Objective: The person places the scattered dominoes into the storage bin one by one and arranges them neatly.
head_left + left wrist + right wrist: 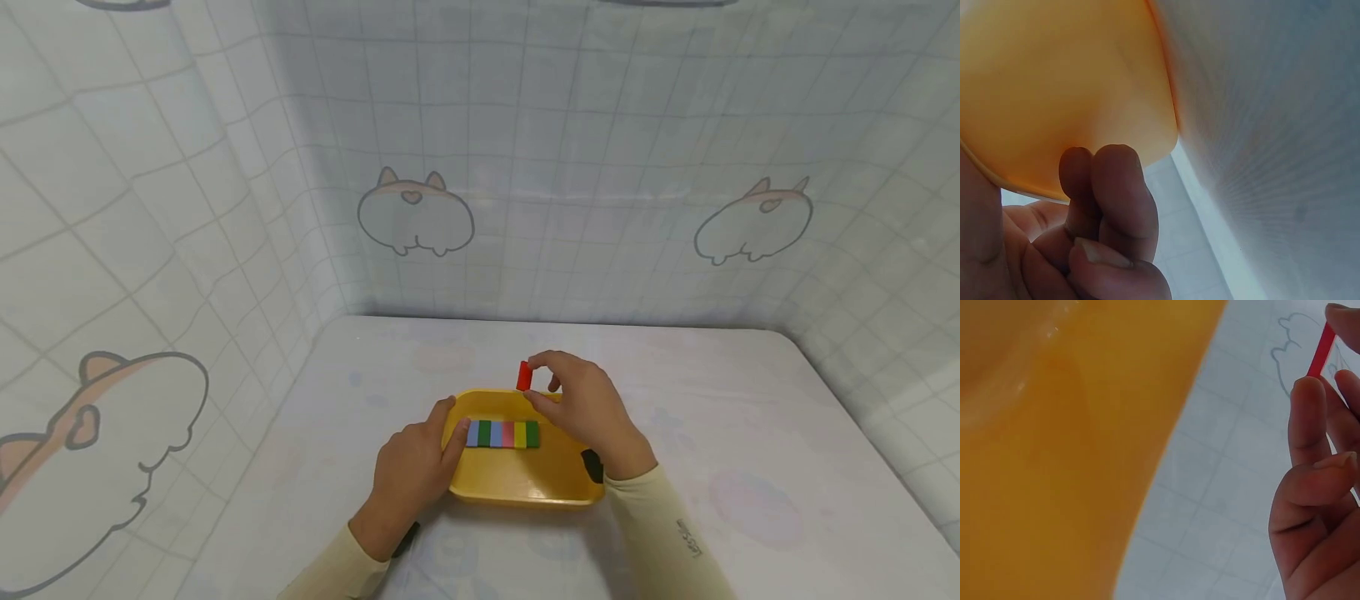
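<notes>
A yellow plastic tray (517,479) stands on the table. My left hand (414,465) grips its left rim, thumb over the inside and the other fingers against the outer wall (1072,81). Between the thumb and fingertips of my right hand (588,408) is a red domino block (524,376), pinched upright just above the tray's back rim. The right wrist view shows it edge-on as a thin red strip (1322,351). In the tray lies a row of domino blocks (502,434), side by side, in blue, green, pink and yellow. My left thumb is close to the row's left end.
The white table (720,417) spreads around the tray. Behind it hangs a pale grid-patterned cloth (562,250) with cartoon animals, and similar cloth lines both sides. A dark band (592,466) shows at my right wrist.
</notes>
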